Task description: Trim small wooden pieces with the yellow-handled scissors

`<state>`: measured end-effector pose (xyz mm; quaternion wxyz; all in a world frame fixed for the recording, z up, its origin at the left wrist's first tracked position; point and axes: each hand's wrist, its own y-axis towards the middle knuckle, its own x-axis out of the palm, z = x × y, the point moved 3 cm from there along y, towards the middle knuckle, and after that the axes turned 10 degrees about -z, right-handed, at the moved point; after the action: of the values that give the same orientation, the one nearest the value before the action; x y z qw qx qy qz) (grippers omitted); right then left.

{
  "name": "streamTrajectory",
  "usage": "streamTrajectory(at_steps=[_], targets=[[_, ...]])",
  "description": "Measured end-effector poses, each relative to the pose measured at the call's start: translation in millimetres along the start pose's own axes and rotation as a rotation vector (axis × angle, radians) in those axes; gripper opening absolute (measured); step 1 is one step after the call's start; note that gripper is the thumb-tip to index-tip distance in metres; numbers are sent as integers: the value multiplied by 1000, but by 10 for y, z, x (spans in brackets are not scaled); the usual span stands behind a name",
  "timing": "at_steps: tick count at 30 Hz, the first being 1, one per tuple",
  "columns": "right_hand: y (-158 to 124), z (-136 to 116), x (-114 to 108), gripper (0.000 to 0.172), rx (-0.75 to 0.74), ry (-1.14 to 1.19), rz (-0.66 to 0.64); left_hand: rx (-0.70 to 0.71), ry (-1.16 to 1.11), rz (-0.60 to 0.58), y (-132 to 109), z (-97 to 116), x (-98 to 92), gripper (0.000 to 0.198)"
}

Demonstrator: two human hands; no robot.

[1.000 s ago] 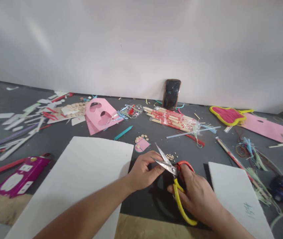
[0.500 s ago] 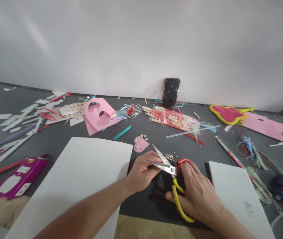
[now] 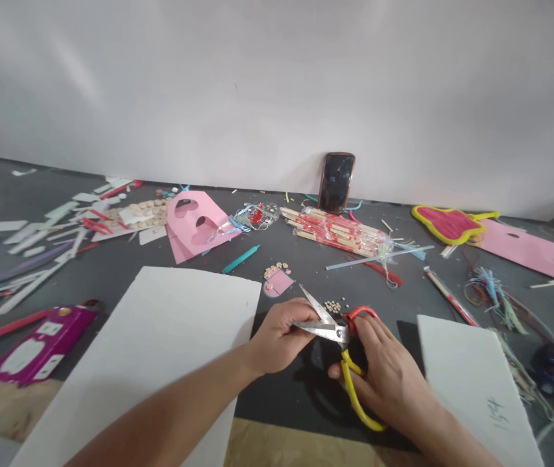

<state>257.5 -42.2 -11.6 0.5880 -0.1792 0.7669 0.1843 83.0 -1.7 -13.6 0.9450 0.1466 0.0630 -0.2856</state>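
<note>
My right hand (image 3: 388, 363) is wrapped round the red and yellow handles of a pair of scissors (image 3: 334, 329), whose blades are parted and point left. Its thumb and fingers lie in and about the handle loops. My left hand (image 3: 284, 334) is closed in a pinch by the blades; whatever its fingers hold is hidden or too small to name. Just beyond the hands are a small pink paper piece (image 3: 277, 283) with little beads on and around it, and a small heap of pale beads (image 3: 334, 305) on the dark table.
White boards lie on the left (image 3: 174, 324) and right (image 3: 471, 370). Farther back are a pink cut-out card (image 3: 196, 220), a teal pen (image 3: 241, 259), wrapped wooden sticks (image 3: 335, 230) and a phone (image 3: 336, 181) leaning on the wall. A purple case (image 3: 46, 344) sits left.
The scissor blades stay parted at the left hand, with the handles drawn slightly closer together. The whole view has shifted a little; nothing else has visibly moved.
</note>
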Motion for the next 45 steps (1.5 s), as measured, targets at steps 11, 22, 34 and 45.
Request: streamTrajectory(at_steps=[11, 22, 34, 45], targets=[[-32, -13, 38, 31, 39, 20, -82, 56, 127, 16, -10, -5, 8, 24], [-59, -70, 33, 24, 71, -7, -121, 91, 78, 40, -12, -1, 38, 31], [-21, -27, -36, 37, 107, -5, -71, 68, 81, 100, -18, -15, -3, 25], [-10, -48, -22, 51, 90, -4, -41, -164, -208, 24, -2, -79, 21, 15]])
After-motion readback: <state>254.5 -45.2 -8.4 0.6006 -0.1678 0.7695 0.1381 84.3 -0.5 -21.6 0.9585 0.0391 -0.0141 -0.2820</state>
